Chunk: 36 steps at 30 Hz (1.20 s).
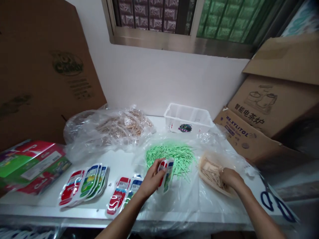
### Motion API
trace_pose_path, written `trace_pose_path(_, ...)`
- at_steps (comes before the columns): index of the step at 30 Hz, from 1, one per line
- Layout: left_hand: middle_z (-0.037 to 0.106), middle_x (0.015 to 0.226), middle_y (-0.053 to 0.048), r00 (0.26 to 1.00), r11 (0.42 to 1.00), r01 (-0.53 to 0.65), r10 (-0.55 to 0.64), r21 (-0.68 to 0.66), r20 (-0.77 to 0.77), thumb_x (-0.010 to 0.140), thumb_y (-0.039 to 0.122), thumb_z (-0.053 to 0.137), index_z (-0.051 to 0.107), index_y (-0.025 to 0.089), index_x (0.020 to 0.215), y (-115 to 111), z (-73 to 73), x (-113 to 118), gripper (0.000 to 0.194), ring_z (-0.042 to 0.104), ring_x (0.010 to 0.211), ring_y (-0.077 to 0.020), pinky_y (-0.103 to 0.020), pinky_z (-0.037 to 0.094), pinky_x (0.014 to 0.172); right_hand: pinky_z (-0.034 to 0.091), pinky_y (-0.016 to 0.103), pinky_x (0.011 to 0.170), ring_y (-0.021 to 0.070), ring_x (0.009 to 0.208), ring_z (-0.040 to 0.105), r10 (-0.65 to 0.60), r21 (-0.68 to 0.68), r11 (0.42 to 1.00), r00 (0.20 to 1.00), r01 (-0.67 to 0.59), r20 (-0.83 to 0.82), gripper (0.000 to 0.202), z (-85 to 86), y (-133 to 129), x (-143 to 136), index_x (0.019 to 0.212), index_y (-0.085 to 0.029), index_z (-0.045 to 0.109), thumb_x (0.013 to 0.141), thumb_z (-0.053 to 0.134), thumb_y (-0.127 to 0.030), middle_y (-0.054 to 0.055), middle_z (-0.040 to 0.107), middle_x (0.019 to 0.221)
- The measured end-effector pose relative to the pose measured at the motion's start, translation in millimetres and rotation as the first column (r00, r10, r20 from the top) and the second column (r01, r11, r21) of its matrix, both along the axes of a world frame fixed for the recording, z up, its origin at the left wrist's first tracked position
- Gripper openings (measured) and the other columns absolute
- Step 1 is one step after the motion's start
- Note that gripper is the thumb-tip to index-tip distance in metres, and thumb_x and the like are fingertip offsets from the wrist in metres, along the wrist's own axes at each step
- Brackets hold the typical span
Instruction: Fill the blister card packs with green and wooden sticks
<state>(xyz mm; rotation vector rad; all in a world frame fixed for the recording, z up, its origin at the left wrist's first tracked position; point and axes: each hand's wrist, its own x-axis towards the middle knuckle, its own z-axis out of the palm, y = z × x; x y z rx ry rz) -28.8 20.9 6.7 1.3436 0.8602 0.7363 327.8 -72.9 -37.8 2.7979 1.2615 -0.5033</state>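
My left hand is closed on a printed packet, red, green and blue on white, held up in front of a heap of light green sticks. My right hand reaches into a shallow round tan bowl of pale wooden sticks. Its fingers point down among the sticks and the tips are hidden. Two groups of similar packets lie to the left: one fanned stack further off, and another group partly behind my left forearm.
A clear plastic bag of brown sticks lies behind, beside a white plastic basket. Clear plastic sheeting covers part of the table. Blue-handled scissors lie far right. Cardboard boxes and a colourful carton flank the table.
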Motion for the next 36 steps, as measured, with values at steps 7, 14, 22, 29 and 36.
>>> trace_pose_path(7, 0.058, 0.072, 0.0, 0.999, 1.0, 0.01, -0.01, -0.002, 0.04, 0.081, 0.044, 0.053, 0.058, 0.017, 0.098, -2, -10.7, 13, 0.033, 0.053, 0.059, -0.0119, -0.022, 0.044, 0.056, 0.046, 0.031, 0.062, 0.0283, 0.083, 0.067, -0.052, -0.073, 0.996, 0.998, 0.05, -0.023, 0.029, -30.5, 10, -8, 0.086, -0.013, 0.068, 0.071, 0.054, -0.034, 0.018, 0.07, 0.093)
trace_pose_path(14, 0.056, 0.063, 0.001, 0.997, 0.997, 0.01, -0.005, -0.076, 0.075, 0.074, 0.051, 0.06, 0.058, 0.014, 0.088, 0, -7.9, 15, 0.039, 0.048, 0.048, -0.0085, -0.017, 0.037, 0.044, 0.044, 0.027, 0.062, 0.0223, 0.073, 0.067, -0.025, -0.053, 0.998, 0.999, 0.023, -0.034, 0.018, -37.3, 8, -3, 0.075, -0.015, 0.066, 0.073, 0.053, -0.029, 0.014, 0.07, 0.078)
trace_pose_path(22, 0.049, 0.051, 0.004, 0.997, 0.988, 0.013, -0.002, -0.157, 0.075, 0.075, 0.057, 0.055, 0.055, 0.015, 0.079, 5, -12.0, 17, 0.042, 0.041, 0.039, -0.0063, -0.017, 0.029, 0.039, 0.041, 0.043, 0.078, 0.033, 0.097, 0.06, 0.024, 0.079, 0.996, 0.997, -0.03, 0.073, 0.026, -37.4, 6, 5, 0.089, -0.014, 0.061, 0.082, 0.038, -0.025, 0.019, 0.067, 0.091)
trace_pose_path(29, 0.045, 0.051, 0.005, 0.999, 0.995, -0.016, 0.021, -0.094, 0.05, 0.079, 0.053, 0.051, 0.05, 0.017, 0.074, 8, -5.5, 36, 0.036, 0.04, 0.041, -0.0073, -0.018, 0.028, 0.041, 0.041, 0.033, 0.084, 0.0227, 0.101, 0.059, 0.132, 0.317, 0.94, 0.991, -0.129, 0.012, 0.033, -36.0, 4, -1, 0.107, -0.013, 0.048, 0.088, 0.023, -0.025, 0.016, 0.063, 0.102)
trace_pose_path(36, 0.051, 0.063, -0.001, 0.989, 0.88, -0.042, 0.103, 0.474, -0.104, 0.089, 0.038, 0.035, 0.053, 0.018, 0.067, 30, -0.5, 106, 0.034, 0.048, 0.061, -0.0147, -0.026, 0.037, 0.059, 0.043, 0.032, 0.084, 0.0207, 0.097, 0.058, 0.345, 0.628, 0.743, 0.936, -0.23, -0.065, 0.029, -29.8, -4, -4, 0.106, -0.019, 0.047, 0.088, 0.027, -0.029, 0.01, 0.062, 0.1)
